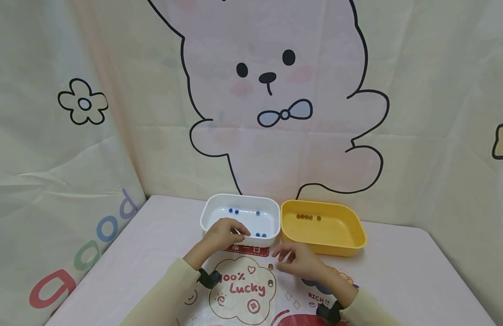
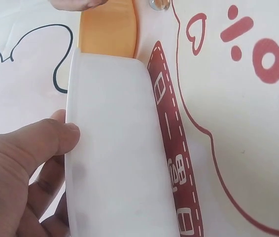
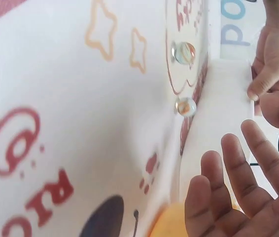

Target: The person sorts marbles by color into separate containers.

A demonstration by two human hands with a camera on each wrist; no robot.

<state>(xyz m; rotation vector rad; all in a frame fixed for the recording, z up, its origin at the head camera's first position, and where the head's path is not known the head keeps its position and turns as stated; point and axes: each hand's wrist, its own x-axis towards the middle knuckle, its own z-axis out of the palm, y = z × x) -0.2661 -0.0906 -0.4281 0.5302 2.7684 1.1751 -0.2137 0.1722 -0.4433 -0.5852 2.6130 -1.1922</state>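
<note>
My left hand [image 1: 225, 233] grips the near rim of a white plastic tray [image 1: 206, 208], its thumb [image 2: 60, 136] at the outer edge and its other fingers behind the wall. Inside the tray lie several small blue marbles [image 1: 258, 213]. My right hand [image 1: 299, 261] hovers above the tabletop before the yellow tray [image 1: 337, 249], fingers spread and loosely bent, with nothing in it. Several amber marbles [image 1: 304, 217] sit in that yellow tray. Left of the right hand, two clear marbles with orange swirls rest on the table: one nearer the trays [image 3: 186, 106], one farther from them [image 3: 184, 53].
Both trays stand side by side near the back of the table. A printed cover [image 1: 251, 312] lies on the tabletop [image 1: 406, 271]. Behind hangs a cloth [image 1: 329, 167] with a bear drawing, and another cloth [image 1: 35, 149] hangs at the left. Both wrists wear black straps [image 1: 209, 278].
</note>
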